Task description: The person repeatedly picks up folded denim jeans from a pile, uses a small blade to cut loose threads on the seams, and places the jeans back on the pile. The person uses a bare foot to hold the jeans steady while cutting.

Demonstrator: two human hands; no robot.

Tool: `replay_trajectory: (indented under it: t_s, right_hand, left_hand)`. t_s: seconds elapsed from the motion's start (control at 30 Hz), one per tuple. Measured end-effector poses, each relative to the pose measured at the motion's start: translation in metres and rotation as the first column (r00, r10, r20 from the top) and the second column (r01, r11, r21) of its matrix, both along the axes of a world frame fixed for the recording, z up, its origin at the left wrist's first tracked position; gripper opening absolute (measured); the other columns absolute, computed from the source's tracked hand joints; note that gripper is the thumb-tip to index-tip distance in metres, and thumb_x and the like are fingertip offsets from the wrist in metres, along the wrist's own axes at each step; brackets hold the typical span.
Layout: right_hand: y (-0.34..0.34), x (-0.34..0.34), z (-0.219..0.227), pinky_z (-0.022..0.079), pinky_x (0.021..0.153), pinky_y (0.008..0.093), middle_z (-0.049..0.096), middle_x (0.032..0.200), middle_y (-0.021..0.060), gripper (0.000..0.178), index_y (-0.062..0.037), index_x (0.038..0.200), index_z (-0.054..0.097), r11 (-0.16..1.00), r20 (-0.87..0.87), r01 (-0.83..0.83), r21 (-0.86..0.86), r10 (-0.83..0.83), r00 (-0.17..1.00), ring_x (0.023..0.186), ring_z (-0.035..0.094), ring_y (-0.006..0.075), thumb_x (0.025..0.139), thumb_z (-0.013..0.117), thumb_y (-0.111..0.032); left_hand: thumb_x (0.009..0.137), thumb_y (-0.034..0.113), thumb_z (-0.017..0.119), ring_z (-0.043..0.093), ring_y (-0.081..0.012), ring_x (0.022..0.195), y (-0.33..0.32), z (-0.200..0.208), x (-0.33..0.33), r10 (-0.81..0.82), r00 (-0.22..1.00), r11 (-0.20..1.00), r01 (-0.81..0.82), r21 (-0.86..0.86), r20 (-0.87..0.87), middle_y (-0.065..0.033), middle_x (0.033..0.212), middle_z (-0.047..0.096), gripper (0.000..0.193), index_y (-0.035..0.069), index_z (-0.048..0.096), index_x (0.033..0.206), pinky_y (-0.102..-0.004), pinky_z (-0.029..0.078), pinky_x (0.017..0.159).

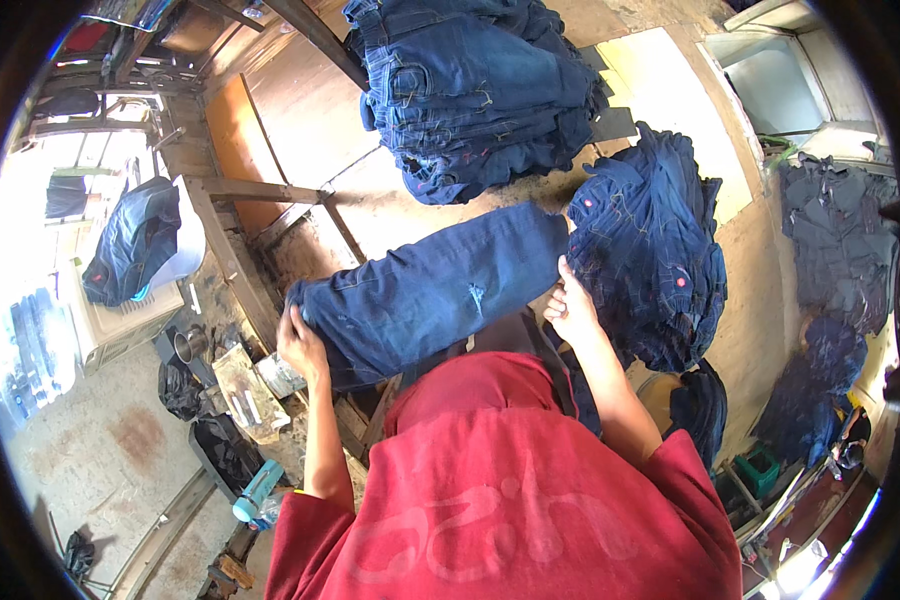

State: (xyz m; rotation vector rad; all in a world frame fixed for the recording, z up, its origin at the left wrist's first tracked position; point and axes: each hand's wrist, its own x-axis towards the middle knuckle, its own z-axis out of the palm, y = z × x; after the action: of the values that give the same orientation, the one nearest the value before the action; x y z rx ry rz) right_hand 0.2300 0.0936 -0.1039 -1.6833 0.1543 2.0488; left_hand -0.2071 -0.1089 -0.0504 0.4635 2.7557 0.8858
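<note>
A folded pair of dark blue jeans (pixel 420 285) stretches between my two hands in front of my body. My left hand (pixel 302 348) grips its left end, with the fingers partly hidden behind the cloth. At the lower right corner, my right hand (pixel 573 302) pinches the denim between thumb and fingers. A pale frayed patch shows on the fabric near the right half. Just beyond the right hand lies a heap of blue jeans (pixel 650 250) with small red tags. Farther ahead stands a tall stack of folded jeans (pixel 470 95).
A wooden frame (pixel 260 190) stands at the left. Beside it, jeans lie over a whitish machine (pixel 120 320). A turquoise bottle (pixel 258 490) is at lower left. Dark garments (pixel 835 240) lie at far right, above a green basket (pixel 758 470).
</note>
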Motion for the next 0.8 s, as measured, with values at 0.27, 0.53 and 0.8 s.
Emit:
replay_trajectory:
  t_s: [0.27,0.53,0.8]
  right_hand:
    - [0.070,0.033,-0.023,0.026,0.041,0.0272,0.034,0.059,-0.0099,0.029,-0.0175,0.084,0.060,0.962,0.336,0.108,0.251,-0.191,0.922,0.043,0.031,0.0065,0.103,0.080,-0.027]
    - [0.113,0.051,-0.048,0.032,0.040,0.0265,0.044,0.061,-0.0084,0.040,-0.0200,0.083,0.052,0.930,0.503,-0.232,0.286,0.061,0.862,0.044,0.040,0.0065,0.098,0.085,-0.037]
    - [0.071,0.069,0.014,0.041,0.049,0.0273,0.049,0.072,-0.0056,0.046,-0.0161,0.091,0.053,0.865,0.484,0.056,0.498,-0.331,0.810,0.056,0.047,0.0072,0.097,0.084,-0.050]
  left_hand:
    - [0.105,0.028,0.072,0.035,-0.0438,0.159,-0.002,0.033,0.076,-0.214,0.967,0.974,0.222,0.042,-0.140,-0.0269,0.168,0.044,0.066,-0.006,0.049,0.157,-0.0516,0.026,0.132]
    - [0.094,0.027,0.086,0.058,-0.0407,0.133,-0.040,0.026,0.148,-0.266,0.961,0.960,0.257,-0.107,-0.071,-0.0260,0.147,0.061,0.059,-0.006,0.059,0.134,-0.0520,0.043,0.115]
    - [0.102,0.028,0.080,0.064,-0.0120,0.106,0.092,0.046,0.164,-0.348,0.120,0.680,0.715,0.162,0.930,-0.0045,0.122,0.073,0.048,0.000,0.065,0.138,-0.0327,0.052,0.101]
